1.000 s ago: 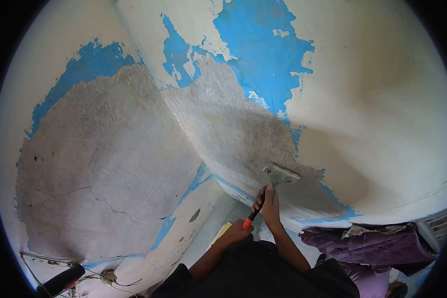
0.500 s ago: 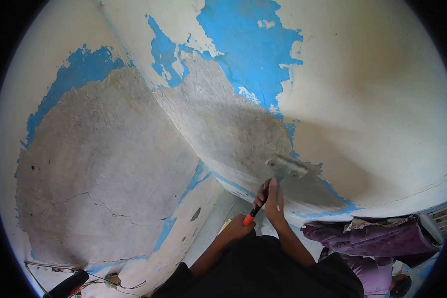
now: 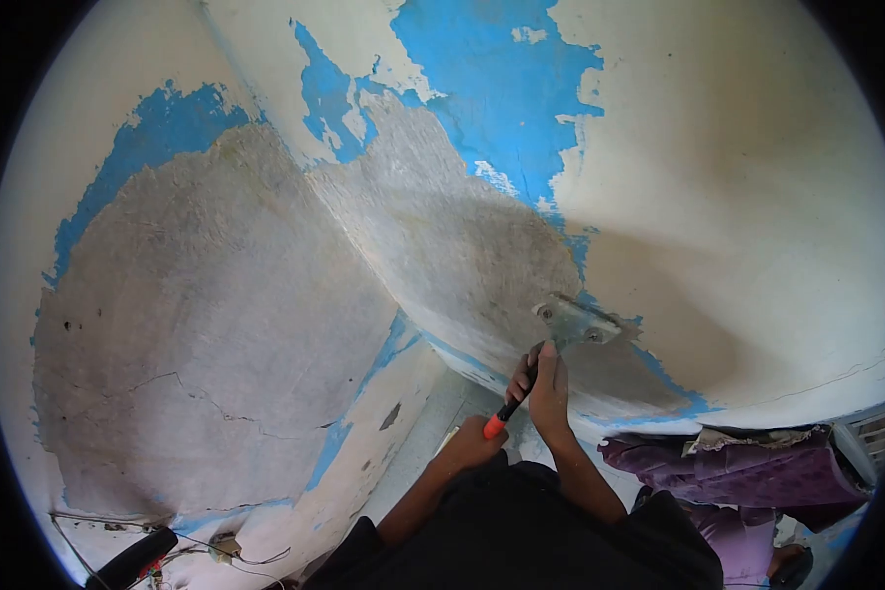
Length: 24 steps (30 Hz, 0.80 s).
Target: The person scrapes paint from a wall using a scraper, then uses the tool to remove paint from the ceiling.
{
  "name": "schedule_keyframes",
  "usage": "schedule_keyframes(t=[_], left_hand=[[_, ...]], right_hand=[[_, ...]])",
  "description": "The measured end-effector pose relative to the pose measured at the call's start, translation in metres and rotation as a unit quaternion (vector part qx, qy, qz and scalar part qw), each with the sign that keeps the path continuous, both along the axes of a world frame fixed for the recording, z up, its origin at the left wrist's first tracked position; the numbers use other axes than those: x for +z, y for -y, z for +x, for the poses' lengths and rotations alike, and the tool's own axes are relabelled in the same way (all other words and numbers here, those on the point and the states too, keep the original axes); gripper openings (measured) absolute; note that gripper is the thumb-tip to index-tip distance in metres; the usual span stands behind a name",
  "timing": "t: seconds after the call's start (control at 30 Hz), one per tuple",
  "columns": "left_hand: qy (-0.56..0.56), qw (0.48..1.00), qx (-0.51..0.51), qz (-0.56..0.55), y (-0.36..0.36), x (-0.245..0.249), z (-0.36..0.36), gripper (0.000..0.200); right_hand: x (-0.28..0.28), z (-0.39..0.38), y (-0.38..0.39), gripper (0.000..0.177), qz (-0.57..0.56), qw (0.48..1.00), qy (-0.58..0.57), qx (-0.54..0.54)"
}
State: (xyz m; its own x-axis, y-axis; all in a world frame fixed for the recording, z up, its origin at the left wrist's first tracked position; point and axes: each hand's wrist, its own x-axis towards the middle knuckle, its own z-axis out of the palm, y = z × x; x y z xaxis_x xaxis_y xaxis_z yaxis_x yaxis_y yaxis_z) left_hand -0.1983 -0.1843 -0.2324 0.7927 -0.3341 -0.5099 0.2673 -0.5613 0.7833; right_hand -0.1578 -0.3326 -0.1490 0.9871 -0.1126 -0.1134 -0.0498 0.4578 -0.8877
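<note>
A long-handled scraper [image 3: 585,321] has its wide, bolted metal head against the bare grey patch of wall [image 3: 462,246], close to the jagged paint edge. My right hand [image 3: 548,385] is wrapped round the black handle just below the head. Lower down, my left hand [image 3: 470,444] grips the handle at its red-orange end. The handle slants up and to the right between both hands.
Blue paint [image 3: 501,88] shows above, bordered by cream paint [image 3: 737,197]. Left of the corner is another cracked grey patch [image 3: 197,324]. Loose wires and a small box [image 3: 225,547] sit at lower left; purple cloth-covered stuff [image 3: 747,477] stands at lower right.
The scraper head has moved slightly up and to the right on the wall and looks sharper now. My right hand has risen with it; both hands keep their grip.
</note>
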Motion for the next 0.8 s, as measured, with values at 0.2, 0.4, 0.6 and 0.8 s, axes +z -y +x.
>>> schedule_keyframes(t=[0.2, 0.4, 0.6, 0.8], left_hand=[[0.019, 1.0, 0.012, 0.002, 0.0, -0.027, -0.009, 0.035], [-0.005, 1.0, 0.019, 0.002, 0.002, -0.018, -0.016, 0.034], [-0.041, 0.999, 0.003, -0.011, 0.002, -0.008, -0.007, 0.037], [-0.068, 0.997, 0.021, 0.002, 0.001, -0.013, -0.021, 0.037]], right_hand=[[-0.029, -0.004, -0.001, 0.045, 0.002, 1.0, -0.023, 0.005], [-0.022, -0.007, 0.004, 0.047, -0.011, 1.0, -0.021, 0.009], [-0.016, -0.005, 0.004, 0.047, -0.017, 1.0, 0.002, 0.012], [-0.029, -0.008, 0.003, 0.048, -0.017, 0.999, -0.026, 0.01]])
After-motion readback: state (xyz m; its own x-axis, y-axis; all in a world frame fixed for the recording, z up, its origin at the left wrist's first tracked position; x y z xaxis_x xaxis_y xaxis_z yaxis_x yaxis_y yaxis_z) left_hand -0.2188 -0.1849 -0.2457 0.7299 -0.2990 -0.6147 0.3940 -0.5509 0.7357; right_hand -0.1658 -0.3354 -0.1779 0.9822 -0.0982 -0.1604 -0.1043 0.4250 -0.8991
